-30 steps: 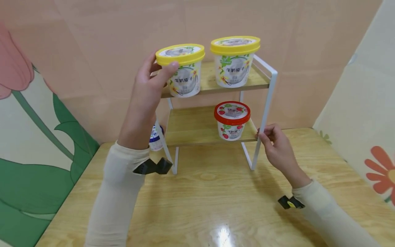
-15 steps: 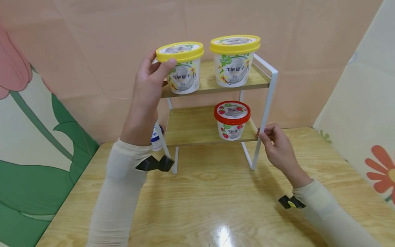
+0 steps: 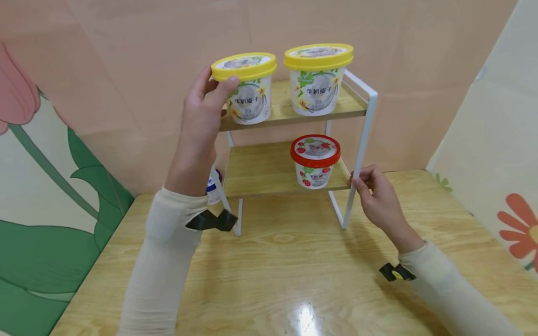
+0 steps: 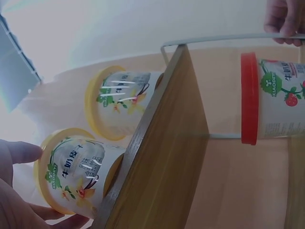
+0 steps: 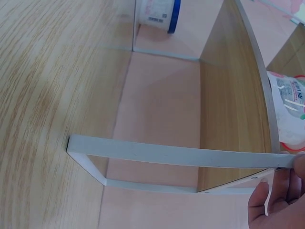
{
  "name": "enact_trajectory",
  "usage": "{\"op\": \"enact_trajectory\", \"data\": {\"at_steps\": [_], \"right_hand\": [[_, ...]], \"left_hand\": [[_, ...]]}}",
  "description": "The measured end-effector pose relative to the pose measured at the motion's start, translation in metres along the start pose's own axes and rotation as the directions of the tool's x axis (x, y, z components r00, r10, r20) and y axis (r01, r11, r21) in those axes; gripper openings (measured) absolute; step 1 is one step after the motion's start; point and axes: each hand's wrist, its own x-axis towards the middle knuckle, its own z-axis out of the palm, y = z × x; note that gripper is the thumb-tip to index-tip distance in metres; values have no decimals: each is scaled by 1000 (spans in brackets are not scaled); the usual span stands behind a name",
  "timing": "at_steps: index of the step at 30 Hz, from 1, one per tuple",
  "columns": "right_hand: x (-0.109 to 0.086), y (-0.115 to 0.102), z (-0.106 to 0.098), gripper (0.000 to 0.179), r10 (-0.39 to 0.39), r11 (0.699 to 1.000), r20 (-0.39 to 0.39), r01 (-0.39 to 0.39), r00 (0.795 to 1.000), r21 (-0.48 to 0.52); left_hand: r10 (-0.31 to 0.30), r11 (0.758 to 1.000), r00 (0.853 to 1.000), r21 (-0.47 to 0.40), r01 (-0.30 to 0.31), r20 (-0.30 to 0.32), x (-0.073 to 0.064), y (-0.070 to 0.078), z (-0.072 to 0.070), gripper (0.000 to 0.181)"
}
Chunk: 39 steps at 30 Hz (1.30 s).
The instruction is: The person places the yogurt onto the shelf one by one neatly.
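Observation:
My left hand (image 3: 201, 112) grips a white paper tub (image 3: 251, 100) with a yellow lid, thumb in front and fingers behind, at the left front of the upper wooden shelf (image 3: 281, 112). In the left wrist view, this tub (image 4: 71, 174) stands at the board's edge, slightly tilted. A second yellow-lidded tub (image 3: 316, 88) sits on the same shelf to its right. Below, a smaller red-lidded tub (image 3: 316, 163) rests on the lower shelf (image 3: 260, 168), right side. My right hand (image 3: 382, 200) pinches the rack's white right leg (image 3: 360, 154) at lower-shelf height.
A tub with blue trim (image 3: 213, 186) stands on the table beyond the rack's left leg, partly hidden by my left arm. The wooden table (image 3: 277, 280) stretches in front of the rack. A pink backdrop (image 3: 147, 70) hangs behind it.
The tub in my left hand has shifted slightly back over the upper shelf. The head view has tipped a little. My right hand keeps its hold on the rack's leg.

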Motion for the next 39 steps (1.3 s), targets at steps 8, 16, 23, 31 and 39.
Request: {"op": "enact_trajectory", "data": {"at_steps": [8, 16, 23, 31, 39], "right_hand": [[2, -1, 0, 13, 4, 1000, -2, -4, 1000, -1], [0, 0, -2, 13, -9, 1000, -3, 9, 1000, -8], [0, 1, -2, 13, -1, 1000, 2, 1, 1000, -13], [-1, 2, 0, 12, -6, 1000, 6, 6, 1000, -18], [0, 1, 0, 13, -17, 1000, 3, 17, 1000, -5]], "left_hand": [[-7, 1000, 1000, -4, 7, -17, 0, 2, 2, 56], [-21, 1000, 999, 10, 21, -25, 0, 2, 5, 59], [-33, 999, 999, 20, 33, -21, -4, 0, 2, 71], [101, 990, 995, -99, -103, -24, -32, -18, -7, 51], [140, 983, 990, -114, -140, -13, -59, -48, -22, 40]]}}
